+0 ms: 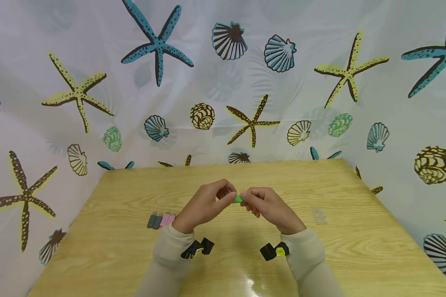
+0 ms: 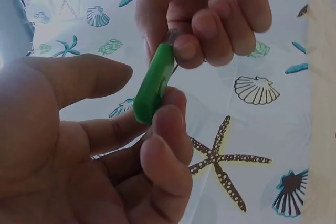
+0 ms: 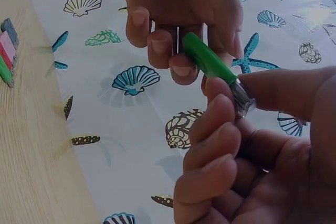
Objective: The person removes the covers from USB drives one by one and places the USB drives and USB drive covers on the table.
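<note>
A green USB flash drive (image 1: 238, 199) is held up between both hands over the middle of the table. In the right wrist view, my right hand (image 3: 273, 145) pinches the clear end of the green drive (image 3: 210, 59) between thumb and index finger. My left hand (image 1: 209, 203) has its fingers curled about the opposite, green end. From the left wrist view, the left thumb (image 2: 100, 80) stands slightly off the green body (image 2: 155, 85), while the fingertips lie against its far side. The right hand (image 1: 269, 207) faces the left one closely.
On the wooden table (image 1: 107, 247), a row of grey and pink flash drives (image 1: 162, 220) lies left, partly hidden by the left wrist. The right wrist view adds red and green drives (image 3: 7, 56). Small clear pieces (image 1: 319, 215) lie right. A shell-patterned cloth (image 1: 193, 90) surrounds the table.
</note>
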`<state>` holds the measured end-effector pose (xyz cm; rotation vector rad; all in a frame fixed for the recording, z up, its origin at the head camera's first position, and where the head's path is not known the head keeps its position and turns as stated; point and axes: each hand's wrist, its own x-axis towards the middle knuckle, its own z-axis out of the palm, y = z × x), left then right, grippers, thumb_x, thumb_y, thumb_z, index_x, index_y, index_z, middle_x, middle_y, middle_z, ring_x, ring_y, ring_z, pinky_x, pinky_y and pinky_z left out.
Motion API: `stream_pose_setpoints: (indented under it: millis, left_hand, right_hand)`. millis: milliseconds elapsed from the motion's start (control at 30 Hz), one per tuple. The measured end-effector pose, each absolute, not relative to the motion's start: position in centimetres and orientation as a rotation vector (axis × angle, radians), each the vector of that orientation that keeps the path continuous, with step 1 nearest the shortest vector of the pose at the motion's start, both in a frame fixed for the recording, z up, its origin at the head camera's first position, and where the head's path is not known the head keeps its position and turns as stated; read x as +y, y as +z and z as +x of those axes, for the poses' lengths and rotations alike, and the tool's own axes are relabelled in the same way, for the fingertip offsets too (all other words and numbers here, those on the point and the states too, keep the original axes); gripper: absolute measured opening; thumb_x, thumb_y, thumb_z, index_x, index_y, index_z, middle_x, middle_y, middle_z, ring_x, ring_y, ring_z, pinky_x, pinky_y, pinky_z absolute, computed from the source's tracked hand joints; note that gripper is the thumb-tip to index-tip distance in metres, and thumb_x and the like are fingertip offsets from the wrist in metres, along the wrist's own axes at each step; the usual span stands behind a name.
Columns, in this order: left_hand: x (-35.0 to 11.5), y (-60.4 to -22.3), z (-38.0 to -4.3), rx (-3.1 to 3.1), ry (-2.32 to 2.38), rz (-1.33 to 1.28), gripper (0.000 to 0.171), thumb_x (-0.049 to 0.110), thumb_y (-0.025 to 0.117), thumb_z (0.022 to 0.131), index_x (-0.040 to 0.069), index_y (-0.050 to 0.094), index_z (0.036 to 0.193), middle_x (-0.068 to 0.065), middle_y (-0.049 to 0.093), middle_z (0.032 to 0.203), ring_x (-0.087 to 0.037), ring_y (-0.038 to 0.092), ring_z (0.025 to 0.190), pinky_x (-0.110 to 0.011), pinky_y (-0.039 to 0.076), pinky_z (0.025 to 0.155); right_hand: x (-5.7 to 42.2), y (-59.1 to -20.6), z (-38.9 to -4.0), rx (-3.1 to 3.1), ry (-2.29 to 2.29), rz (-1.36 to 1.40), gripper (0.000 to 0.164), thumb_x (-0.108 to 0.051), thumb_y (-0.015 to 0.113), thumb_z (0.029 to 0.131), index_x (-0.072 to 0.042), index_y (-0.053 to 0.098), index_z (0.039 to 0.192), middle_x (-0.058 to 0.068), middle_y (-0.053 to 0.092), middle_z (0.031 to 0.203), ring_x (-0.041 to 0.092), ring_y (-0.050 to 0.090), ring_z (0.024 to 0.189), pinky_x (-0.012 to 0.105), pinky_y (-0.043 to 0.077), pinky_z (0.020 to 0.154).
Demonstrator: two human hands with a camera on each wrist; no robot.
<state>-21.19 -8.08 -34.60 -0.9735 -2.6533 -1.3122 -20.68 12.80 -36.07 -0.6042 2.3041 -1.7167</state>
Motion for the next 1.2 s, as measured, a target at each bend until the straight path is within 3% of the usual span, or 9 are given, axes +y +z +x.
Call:
stream_pose_setpoints:
  millis: [133,367,633,1000,1200]
  left_hand:
    - [-8.01,-34.57,-21.09,-2.719,-1.575,-1.003,0.017,0.024,0.047,0.103,0.012,0.059,0.106,-0.004,0.06,0.077,-0.013,0.05,0.059,-0.026,0.044,0.053]
    - [-8.01,-34.65,-21.05,-2.783,-1.814,-0.953,0.023,0.028,0.044,0.104,0.008,0.056,0.105,0.001,0.038,0.059,-0.011,0.023,0.045,-0.024,0.027,0.046]
    - [-8.23,-34.51,-21.14,-2.821,-1.823,-0.998,0.036,0.034,0.041,0.105,0.003,0.059,0.102,0.001,0.038,0.063,-0.012,0.024,0.047,-0.026,0.029,0.049]
    - [-8.39,-34.52,-21.62,-2.743,-1.919,-1.162,0.04,0.032,0.038,0.105,0.0,0.061,0.102,0.002,0.03,0.056,-0.012,0.021,0.044,-0.025,0.026,0.047]
    - [-8.6,-34.48,-21.45,-2.651,-1.984,-1.273,0.039,0.029,0.038,0.106,-0.003,0.06,0.103,0.002,0.027,0.055,-0.011,0.02,0.044,-0.025,0.026,0.048]
  right_hand:
    - [12.66,-36.07,-20.64,2.274,-1.727,-0.635,0.041,-0.035,0.049,0.101,-0.003,0.061,0.078,0.008,0.052,0.073,0.017,0.042,0.059,0.028,0.04,0.058]
    - [12.35,-36.17,-20.37,2.243,-1.736,-0.669,0.043,-0.036,0.048,0.101,-0.001,0.058,0.078,0.013,0.049,0.073,0.02,0.042,0.061,0.03,0.039,0.06]
    - [12.23,-36.06,-20.21,2.252,-1.757,-0.696,0.042,-0.033,0.049,0.102,-0.001,0.059,0.077,0.011,0.05,0.074,0.018,0.045,0.065,0.03,0.041,0.062]
    - [12.34,-35.84,-20.24,2.21,-1.81,-0.729,0.037,-0.028,0.047,0.103,-0.004,0.06,0.078,0.007,0.057,0.082,0.019,0.045,0.065,0.027,0.042,0.061]
    - [12.42,-35.58,-19.87,2.19,-1.826,-0.815,0.039,-0.028,0.047,0.103,-0.003,0.055,0.073,0.007,0.052,0.076,0.018,0.044,0.064,0.03,0.042,0.064]
